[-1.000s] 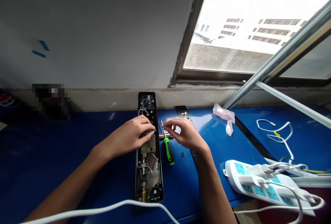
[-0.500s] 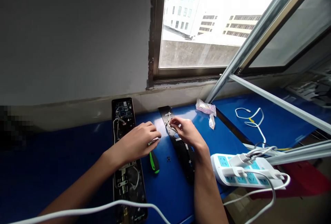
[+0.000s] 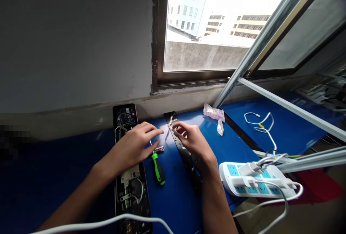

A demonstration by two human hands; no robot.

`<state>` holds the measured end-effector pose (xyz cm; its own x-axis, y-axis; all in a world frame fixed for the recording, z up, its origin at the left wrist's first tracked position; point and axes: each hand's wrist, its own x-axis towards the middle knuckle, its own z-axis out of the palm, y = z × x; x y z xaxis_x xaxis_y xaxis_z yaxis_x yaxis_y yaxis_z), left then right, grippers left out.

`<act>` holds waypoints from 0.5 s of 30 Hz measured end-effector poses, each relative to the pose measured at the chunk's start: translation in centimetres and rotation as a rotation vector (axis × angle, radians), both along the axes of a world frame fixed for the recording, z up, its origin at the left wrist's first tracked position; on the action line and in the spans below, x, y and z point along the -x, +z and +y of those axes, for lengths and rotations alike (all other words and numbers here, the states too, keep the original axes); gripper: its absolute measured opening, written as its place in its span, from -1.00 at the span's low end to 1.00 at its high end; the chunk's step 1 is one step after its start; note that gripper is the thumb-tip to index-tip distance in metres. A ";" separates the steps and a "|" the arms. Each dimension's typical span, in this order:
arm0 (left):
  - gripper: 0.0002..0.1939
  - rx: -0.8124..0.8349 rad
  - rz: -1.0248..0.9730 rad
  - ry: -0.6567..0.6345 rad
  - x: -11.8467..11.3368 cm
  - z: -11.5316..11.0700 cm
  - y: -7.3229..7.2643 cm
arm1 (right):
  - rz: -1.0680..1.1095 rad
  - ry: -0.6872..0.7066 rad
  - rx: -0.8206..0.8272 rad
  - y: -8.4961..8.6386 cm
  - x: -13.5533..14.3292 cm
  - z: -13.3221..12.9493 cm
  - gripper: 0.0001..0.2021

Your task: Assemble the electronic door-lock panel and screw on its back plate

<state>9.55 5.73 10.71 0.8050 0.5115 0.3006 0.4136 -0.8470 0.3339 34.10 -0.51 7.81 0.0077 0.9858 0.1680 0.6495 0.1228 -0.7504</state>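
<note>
My right hand (image 3: 193, 138) pinches a thin white cable (image 3: 171, 121) above the far part of a long black panel (image 3: 178, 144). My left hand (image 3: 140, 140) hangs over the edge of an opened black device housing (image 3: 144, 198), thumb and fingers apart with nothing between them. Just below its fingertips lies a small shiny piece (image 3: 159, 149), too blurred to name. A green and black screwdriver (image 3: 158, 170) rests on the blue table between housing and panel, its shaft partly under my left hand. Inside the housing are a circuit board (image 3: 129, 118), wires and a metal latch part (image 3: 125, 197).
Small dark screws (image 3: 174, 168) lie beside the panel. At right stands a white power strip (image 3: 259, 180) with several plugs. A pink plastic packet (image 3: 213, 111) lies near the wall. A white cable (image 3: 100, 223) crosses the foreground. A metal frame post (image 3: 248, 53) rises at right.
My left hand has let go of the small shiny piece beside the screwdriver and its fingers have spread. My right hand has lifted the cable slightly off the panel. The view has shifted a little.
</note>
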 end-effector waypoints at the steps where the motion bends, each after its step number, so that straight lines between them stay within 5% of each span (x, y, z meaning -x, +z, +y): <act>1: -0.63 -0.007 -0.047 0.056 0.8 0.3 0.2 | 0.028 0.039 -0.026 1.1 0.6 -0.2 -0.84; 4: -0.53 -0.079 -0.162 0.152 3.2 1.1 0.6 | 0.224 0.237 -0.159 4.3 2.4 -0.7 -0.82; 8: -0.73 -0.249 -0.309 0.178 5.8 1.7 1.1 | 0.397 0.449 -0.152 7.0 4.6 0.1 -0.77; 13: -0.81 -0.324 -0.350 0.227 7.2 1.5 1.5 | 0.594 0.571 -0.063 6.9 6.5 3.4 -0.74; 15: -0.83 -0.321 -0.398 0.256 7.3 1.5 1.5 | 0.587 0.487 -0.121 6.1 7.3 5.0 -0.72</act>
